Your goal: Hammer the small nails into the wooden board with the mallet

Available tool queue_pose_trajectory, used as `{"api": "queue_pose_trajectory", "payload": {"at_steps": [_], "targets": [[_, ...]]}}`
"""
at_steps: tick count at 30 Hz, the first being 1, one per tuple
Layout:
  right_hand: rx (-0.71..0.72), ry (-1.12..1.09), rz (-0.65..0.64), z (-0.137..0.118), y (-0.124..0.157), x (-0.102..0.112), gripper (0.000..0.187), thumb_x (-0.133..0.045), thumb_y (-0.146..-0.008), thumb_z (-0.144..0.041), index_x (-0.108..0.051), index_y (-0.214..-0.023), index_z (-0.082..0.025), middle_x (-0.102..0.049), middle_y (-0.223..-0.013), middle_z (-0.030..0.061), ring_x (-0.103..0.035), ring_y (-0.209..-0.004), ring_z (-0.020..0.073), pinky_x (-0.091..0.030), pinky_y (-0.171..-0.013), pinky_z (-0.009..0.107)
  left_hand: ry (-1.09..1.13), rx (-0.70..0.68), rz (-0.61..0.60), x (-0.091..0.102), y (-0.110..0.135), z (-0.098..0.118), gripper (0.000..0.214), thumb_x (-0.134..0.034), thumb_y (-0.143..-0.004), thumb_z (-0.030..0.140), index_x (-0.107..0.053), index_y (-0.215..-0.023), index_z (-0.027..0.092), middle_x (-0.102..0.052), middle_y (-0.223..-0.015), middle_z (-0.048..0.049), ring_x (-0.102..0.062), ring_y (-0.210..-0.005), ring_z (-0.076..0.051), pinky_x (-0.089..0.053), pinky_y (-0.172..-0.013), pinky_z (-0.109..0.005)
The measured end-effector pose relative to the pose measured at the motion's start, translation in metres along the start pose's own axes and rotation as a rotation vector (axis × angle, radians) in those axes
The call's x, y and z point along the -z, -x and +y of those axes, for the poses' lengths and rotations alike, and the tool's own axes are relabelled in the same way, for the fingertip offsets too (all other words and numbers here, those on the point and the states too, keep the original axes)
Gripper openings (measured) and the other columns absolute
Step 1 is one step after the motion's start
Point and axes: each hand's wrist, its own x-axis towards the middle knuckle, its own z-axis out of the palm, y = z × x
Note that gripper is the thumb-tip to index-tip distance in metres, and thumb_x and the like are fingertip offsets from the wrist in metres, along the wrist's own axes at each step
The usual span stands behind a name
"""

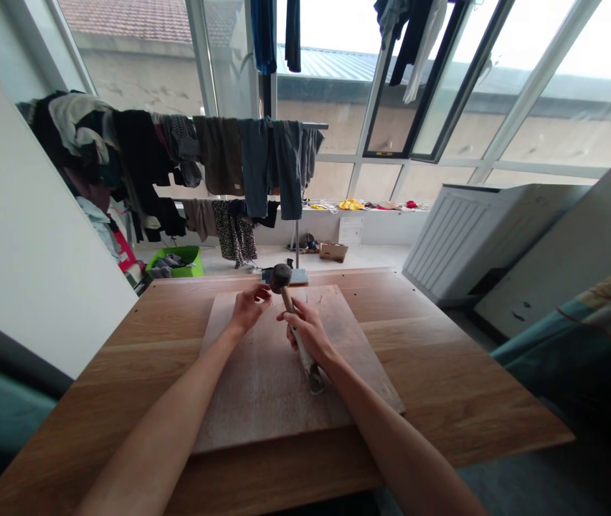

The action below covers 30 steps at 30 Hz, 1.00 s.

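My right hand [308, 326] is wrapped round the wooden handle of a mallet [287, 290]. Its dark, rounded head is raised at the far end, and the handle's butt points back towards me. To the left, my left hand [250, 307] is closed in a pinch near the far edge of a flat wooden board [252, 394]. Whatever is between those fingertips is too small to make out. A couple of thin nails [320, 298] stand up from the board's far part, right of the mallet head.
The board lies on a wooden table [434, 380]. Beyond the far edge are a drying rack with clothes [224, 154], a green basin [190, 261] and a cardboard box [333, 251]. A white ribbed appliance [448, 229] stands at the right, a white panel [31, 215] at the left.
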Motion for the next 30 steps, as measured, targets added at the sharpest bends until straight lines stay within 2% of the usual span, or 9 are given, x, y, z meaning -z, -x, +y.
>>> {"api": "queue_pose_trajectory", "payload": {"at_steps": [9,21,30], "targets": [[0.013,-0.003,-0.003,0.0000,0.0014,-0.0005,0.030,-0.059,-0.075,-0.032,-0.056,-0.102,-0.019,-0.067,-0.087,0.0008,-0.046,-0.036,0.0044,-0.036,-0.027,0.017,-0.010,-0.001,-0.008,-0.0012,0.0001,0.0010,0.020,-0.067,-0.076,0.020,-0.068,-0.095,0.021,-0.075,-0.076,0.0005,-0.071,-0.071,-0.017,-0.057,-0.074,-0.031],[0.017,0.034,-0.008,0.0031,0.0019,0.0001,0.036,-0.057,-0.077,-0.030,-0.057,-0.112,-0.018,-0.065,-0.084,-0.0005,-0.046,-0.035,0.0043,-0.037,-0.028,0.016,-0.061,-0.014,-0.048,0.0004,0.0013,0.0011,0.029,-0.068,-0.075,0.018,-0.063,-0.104,0.022,-0.075,-0.077,0.0013,-0.071,-0.068,-0.016,-0.056,-0.068,-0.028],[-0.005,0.099,0.003,0.0043,0.0027,0.0006,0.028,-0.058,-0.076,-0.028,-0.059,-0.102,-0.018,-0.063,-0.078,-0.0023,-0.046,-0.034,0.0053,-0.036,-0.027,0.018,-0.072,-0.013,-0.050,0.0010,0.0017,0.0021,0.033,-0.068,-0.075,0.016,-0.061,-0.106,0.022,-0.075,-0.077,0.0021,-0.070,-0.067,-0.016,-0.055,-0.068,-0.026]]}}
